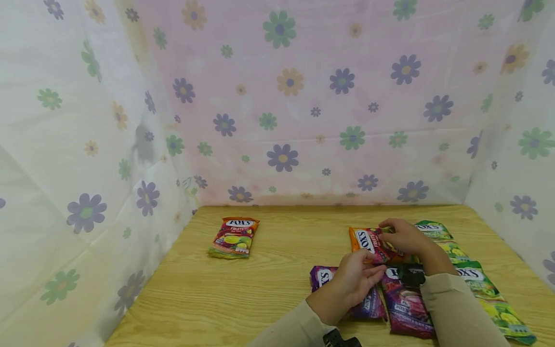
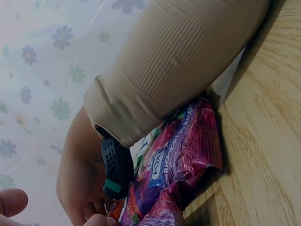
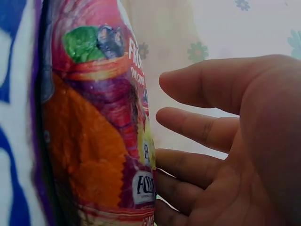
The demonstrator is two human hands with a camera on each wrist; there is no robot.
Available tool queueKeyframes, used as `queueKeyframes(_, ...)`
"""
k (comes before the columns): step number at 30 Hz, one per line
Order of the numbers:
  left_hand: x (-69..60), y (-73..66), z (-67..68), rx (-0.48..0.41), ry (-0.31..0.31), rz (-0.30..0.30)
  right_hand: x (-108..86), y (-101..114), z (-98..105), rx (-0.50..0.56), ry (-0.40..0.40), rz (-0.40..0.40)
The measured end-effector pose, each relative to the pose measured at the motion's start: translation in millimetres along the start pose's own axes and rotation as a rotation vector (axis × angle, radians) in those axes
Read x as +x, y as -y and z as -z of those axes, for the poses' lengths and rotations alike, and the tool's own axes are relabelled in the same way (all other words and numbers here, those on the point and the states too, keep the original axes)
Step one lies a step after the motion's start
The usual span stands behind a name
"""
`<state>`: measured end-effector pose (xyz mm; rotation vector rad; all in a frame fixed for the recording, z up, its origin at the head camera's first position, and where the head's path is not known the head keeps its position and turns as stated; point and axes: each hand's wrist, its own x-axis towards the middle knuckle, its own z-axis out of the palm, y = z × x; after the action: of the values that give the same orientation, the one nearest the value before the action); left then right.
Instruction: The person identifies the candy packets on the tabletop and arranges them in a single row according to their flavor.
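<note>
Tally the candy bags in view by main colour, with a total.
Red-and-orange bags: 2
Purple bags: 2
Green bags: 2
Total: 6

I see one red-and-orange FOX'S Fruits packet [image 1: 369, 245] turned sideways, its orange end and white logo toward the left, its right part half hidden from me. It is over the tabletop's [image 1: 277, 308] right half, just beyond the purple packets [image 1: 407, 304].
</note>
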<state>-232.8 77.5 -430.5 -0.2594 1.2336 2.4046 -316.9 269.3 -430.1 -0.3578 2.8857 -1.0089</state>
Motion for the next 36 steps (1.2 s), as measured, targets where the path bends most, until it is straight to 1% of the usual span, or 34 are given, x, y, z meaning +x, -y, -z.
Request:
queueKeyframes(6,3.2,1.0,3.4,0.014,0.023,0.013,3.7,-4.4,-3.5,-0.05,-0.004,-0.066)
queueKeyframes(8,4.2,1.7,4.7,0.02,0.037,0.012,5.0,-6.4,-4.7,-0.057,0.001,-0.088)
queueKeyframes(12,5.3,2.9,6.2,0.036,0.052,0.008,5.7,-9.1,-6.3,-0.049,-0.001,-0.106)
queueKeyframes(18,5.8,2.8,7.4,0.058,0.067,0.001,7.5,-12.2,-8.1,-0.051,-0.014,-0.103)
queueKeyframes(22,6.6,2.3,8.4,0.076,0.071,0.005,8.7,-12.6,-8.8,-0.058,-0.009,-0.115)
queueKeyframes(25,7.5,1.9,8.8,0.077,0.066,0.005,9.5,-13.1,-9.0,-0.05,-0.009,-0.112)
queueKeyframes(32,7.6,3.3,9.0,0.096,0.049,-0.008,11.4,-13.6,-9.1,-0.061,-0.067,-0.087)
queueKeyframes(36,7.4,3.9,9.2,0.105,0.052,-0.012,10.0,-11.6,-8.9,-0.074,-0.08,-0.081)
